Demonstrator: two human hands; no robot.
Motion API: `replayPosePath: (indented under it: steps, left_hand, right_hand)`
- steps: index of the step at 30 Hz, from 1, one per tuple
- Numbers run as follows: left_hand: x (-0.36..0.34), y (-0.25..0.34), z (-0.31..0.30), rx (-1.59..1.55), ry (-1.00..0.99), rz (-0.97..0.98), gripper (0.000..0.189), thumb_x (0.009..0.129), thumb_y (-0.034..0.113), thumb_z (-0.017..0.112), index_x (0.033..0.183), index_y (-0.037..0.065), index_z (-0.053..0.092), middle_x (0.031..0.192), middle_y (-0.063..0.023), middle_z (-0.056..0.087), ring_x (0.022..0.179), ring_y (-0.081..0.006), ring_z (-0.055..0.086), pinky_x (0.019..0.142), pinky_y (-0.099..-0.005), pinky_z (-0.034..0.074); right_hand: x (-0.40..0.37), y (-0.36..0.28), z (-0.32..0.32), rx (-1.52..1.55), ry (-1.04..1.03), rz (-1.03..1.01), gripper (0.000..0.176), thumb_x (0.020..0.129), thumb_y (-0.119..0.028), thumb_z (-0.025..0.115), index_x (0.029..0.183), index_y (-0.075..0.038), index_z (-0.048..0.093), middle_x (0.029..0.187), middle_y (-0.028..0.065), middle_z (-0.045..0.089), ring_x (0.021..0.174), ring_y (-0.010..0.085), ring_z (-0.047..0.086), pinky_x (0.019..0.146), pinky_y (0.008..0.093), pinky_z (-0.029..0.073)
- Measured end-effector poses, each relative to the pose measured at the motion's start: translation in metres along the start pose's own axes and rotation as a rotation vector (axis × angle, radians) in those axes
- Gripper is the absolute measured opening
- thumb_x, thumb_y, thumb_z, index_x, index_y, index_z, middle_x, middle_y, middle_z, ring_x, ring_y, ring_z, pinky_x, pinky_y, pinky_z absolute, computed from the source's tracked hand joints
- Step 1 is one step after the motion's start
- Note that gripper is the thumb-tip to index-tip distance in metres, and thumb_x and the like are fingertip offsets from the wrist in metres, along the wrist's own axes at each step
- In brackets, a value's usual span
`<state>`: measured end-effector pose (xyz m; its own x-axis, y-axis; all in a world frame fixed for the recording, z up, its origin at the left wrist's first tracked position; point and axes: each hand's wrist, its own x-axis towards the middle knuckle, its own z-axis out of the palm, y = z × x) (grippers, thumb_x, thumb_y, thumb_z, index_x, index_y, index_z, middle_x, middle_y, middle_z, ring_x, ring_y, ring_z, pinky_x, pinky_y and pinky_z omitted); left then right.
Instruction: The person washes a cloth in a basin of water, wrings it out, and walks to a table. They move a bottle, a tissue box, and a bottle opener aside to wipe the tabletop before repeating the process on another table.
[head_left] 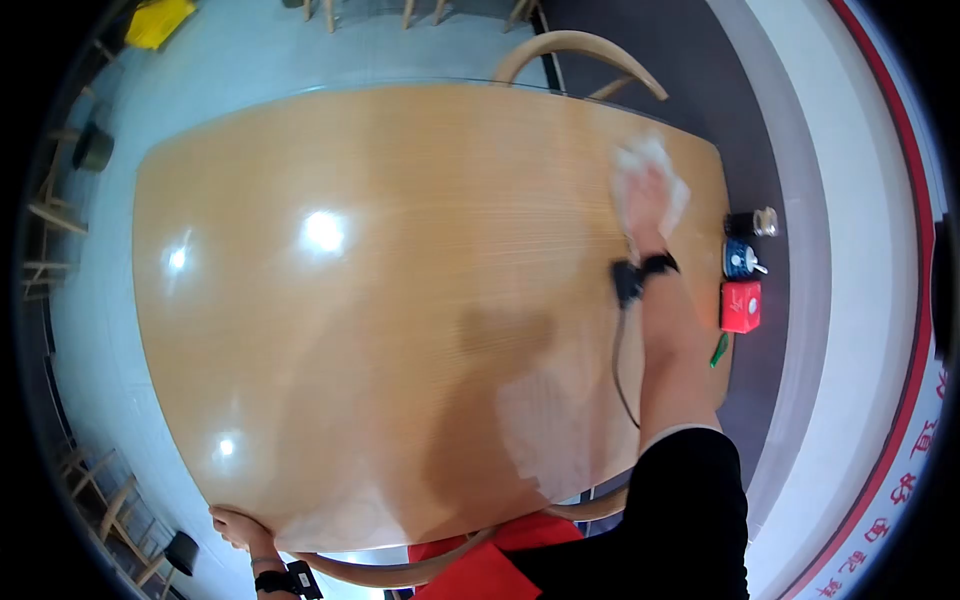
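My right hand [648, 208] lies on a white cloth [644, 155], pressed against the wooden table [400, 300] near its far right corner. Hand and cloth are smeared by motion, so the single fingers are hard to make out. At the near left corner, my left hand [238, 527] grips the table edge with its fingers curled. Each wrist wears a black strap with a small device; from the right one [627, 284] a cable runs back along the forearm.
Along the table's right edge stand a dark jar [741, 225], a blue container with a white spoon [740, 260], a red box [741, 306] and a green object [719, 350]. A wooden chair [580, 42] is at the far side, another [380, 572] at the near edge. A wall runs along the right.
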<state>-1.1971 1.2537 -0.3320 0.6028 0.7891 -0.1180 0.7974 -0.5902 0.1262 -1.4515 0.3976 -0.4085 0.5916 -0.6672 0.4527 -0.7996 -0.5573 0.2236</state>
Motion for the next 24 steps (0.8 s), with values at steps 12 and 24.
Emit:
replayPosePath:
  steps: [12, 24]
  left_hand:
    - [-0.013, 0.010, -0.011, 0.003, -0.027, 0.004, 0.068, 0.088, 0.063, 0.024, 0.130, 0.015, 0.048, 0.130, -0.0140, 0.049, 0.120, -0.0380, 0.041, 0.101, -0.0497, 0.033]
    - [-0.006, 0.002, -0.005, -0.081, -0.043, 0.030, 0.073, 0.085, 0.064, 0.027, 0.128, 0.010, 0.051, 0.126, -0.0156, 0.053, 0.117, -0.0362, 0.047, 0.099, -0.0457, 0.039]
  right_hand:
    - [0.036, -0.265, -0.128, 0.189, -0.104, 0.227, 0.044, 0.087, -0.039, 0.042, 0.115, -0.008, 0.056, 0.105, 0.0155, 0.063, 0.102, 0.0301, 0.058, 0.087, 0.0431, 0.043]
    - [-0.128, -0.436, -0.268, 1.244, -0.177, -0.716, 0.053, 0.080, -0.037, 0.055, 0.124, -0.007, 0.051, 0.138, 0.0161, 0.039, 0.133, 0.0327, 0.029, 0.110, 0.0499, 0.017]
